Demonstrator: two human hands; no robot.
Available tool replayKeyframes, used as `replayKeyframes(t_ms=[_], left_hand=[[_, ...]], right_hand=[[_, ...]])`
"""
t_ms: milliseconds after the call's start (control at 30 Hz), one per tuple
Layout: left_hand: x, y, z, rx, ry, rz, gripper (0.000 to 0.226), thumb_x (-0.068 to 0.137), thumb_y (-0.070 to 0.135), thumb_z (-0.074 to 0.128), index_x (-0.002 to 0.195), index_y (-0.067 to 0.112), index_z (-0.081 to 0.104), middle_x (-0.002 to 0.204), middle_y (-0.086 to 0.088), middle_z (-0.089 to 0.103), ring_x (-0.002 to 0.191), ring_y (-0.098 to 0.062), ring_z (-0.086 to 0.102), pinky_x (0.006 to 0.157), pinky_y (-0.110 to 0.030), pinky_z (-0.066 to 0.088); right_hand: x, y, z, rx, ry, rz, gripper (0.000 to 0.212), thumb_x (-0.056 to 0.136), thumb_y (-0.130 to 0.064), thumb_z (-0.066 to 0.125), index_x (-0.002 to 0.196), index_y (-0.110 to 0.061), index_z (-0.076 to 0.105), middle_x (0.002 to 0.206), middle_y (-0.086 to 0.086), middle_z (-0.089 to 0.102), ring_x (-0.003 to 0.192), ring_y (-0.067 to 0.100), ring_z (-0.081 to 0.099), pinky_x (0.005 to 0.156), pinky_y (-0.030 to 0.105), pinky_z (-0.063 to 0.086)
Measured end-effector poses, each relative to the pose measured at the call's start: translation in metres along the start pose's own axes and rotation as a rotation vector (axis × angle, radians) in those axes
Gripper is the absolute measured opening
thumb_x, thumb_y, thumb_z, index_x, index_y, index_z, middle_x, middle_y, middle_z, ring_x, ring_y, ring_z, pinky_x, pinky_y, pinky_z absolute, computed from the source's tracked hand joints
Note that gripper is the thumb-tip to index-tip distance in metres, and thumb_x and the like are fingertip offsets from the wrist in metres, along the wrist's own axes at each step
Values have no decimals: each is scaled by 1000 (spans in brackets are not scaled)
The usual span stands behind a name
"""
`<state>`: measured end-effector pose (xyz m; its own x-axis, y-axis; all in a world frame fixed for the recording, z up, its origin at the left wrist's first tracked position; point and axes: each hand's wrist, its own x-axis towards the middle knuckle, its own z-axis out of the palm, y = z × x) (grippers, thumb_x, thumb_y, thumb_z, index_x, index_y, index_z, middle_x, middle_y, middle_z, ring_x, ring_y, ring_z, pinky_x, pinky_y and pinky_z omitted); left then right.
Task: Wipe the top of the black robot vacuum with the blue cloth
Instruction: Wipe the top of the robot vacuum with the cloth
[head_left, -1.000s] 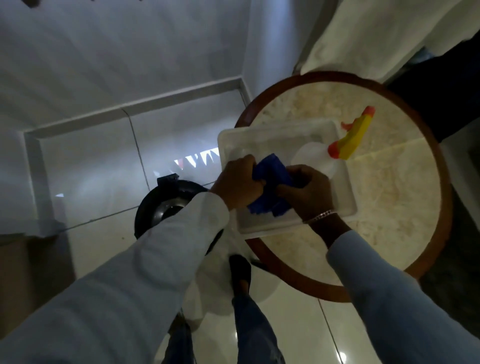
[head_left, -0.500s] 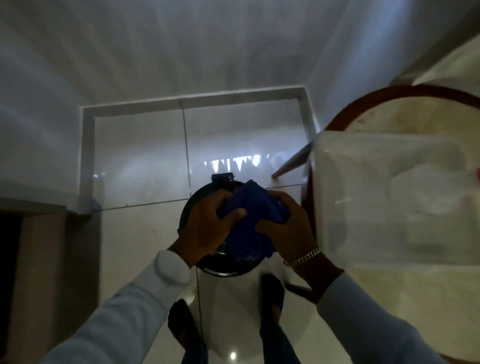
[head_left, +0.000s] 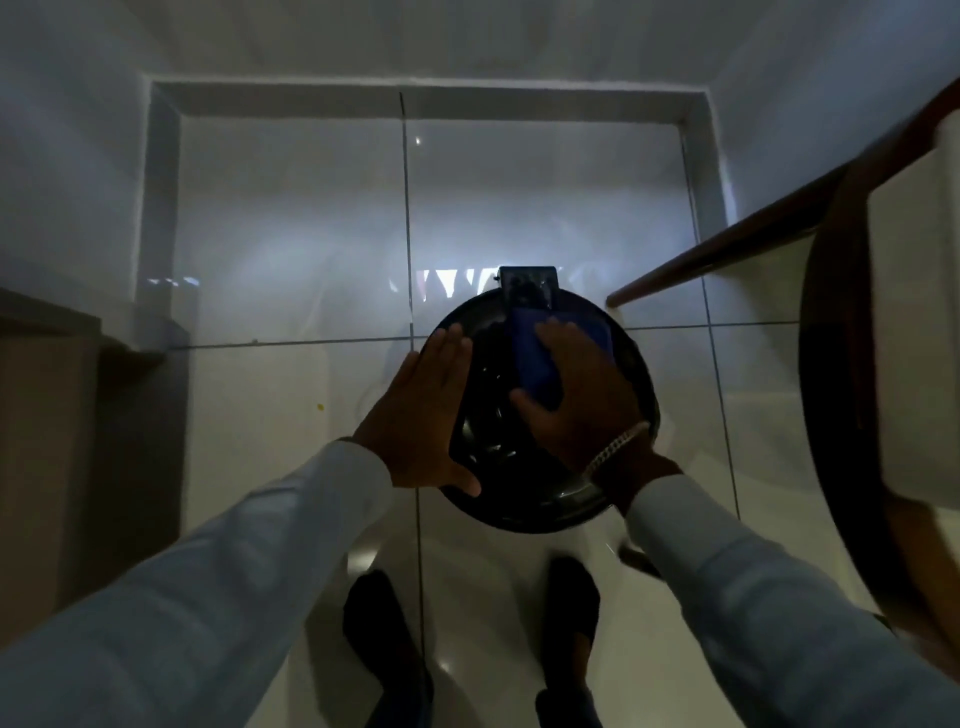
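Your right hand flat, pressing the cloth onto the vacuum, holding nothing pinched, your left hand spread wide on the rim beside it

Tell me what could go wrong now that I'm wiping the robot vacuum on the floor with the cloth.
The robot vacuum sits on glossy floor tiles, so a hard push from the right hand on the blue cloth might slide it, though the left hand steadies its rim. The raised black module at its far edge could snag the cloth.
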<state>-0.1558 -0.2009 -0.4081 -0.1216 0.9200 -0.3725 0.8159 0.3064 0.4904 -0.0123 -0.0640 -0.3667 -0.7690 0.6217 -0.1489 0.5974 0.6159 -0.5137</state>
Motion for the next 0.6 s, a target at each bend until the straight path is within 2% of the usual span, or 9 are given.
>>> replayKeyframes(t_ms=[100,200,300,400,500,600], left_hand=[[7,-1,10,15,51,67,145,52,73,72,139,19,-31,149,1,-34,134,-12,-42,111,-29,-21],[11,-8,16,12,58,77,145,51,79,67,146,15,-23,153,1,-31,142,-17,-31,116,-33,-13],[13,-14,18,-52,42,57,149,46,82,67,148,15,-19,156,0,-27,145,-18,-24,117,-33,-7],[12,-17,20,-101,64,32,151,42,83,68,149,16,-17,160,-1,-20,146,-14,-22,116,-27,-6],[12,-16,20,-119,71,28,149,42,82,67,149,19,-16,158,3,-22,143,-10,-26,115,-26,-5],[13,-17,20,-114,67,33,147,43,84,65,148,21,-18,158,3,-24,143,-10,-26,116,-29,-3]], right_hand=[[-1,0,27,-297,1,-47,68,79,-61,51,132,-19,46,146,11,44,138,33,31,111,59,23],[12,13,37,-354,-1,-63,68,83,-67,37,142,-33,29,157,3,24,145,33,10,110,69,7],[17,15,50,-317,-4,-48,70,85,-67,33,145,-35,19,159,1,17,145,33,6,110,70,8],[-6,7,67,-294,-4,-78,69,86,-66,34,145,-32,21,158,3,21,145,32,10,111,67,11],[-36,18,69,-330,-9,-139,69,85,-63,39,144,-30,27,155,5,27,144,34,17,108,69,17],[-38,25,62,-333,20,-74,67,85,-61,40,143,-28,31,155,6,29,143,35,18,108,70,17]])
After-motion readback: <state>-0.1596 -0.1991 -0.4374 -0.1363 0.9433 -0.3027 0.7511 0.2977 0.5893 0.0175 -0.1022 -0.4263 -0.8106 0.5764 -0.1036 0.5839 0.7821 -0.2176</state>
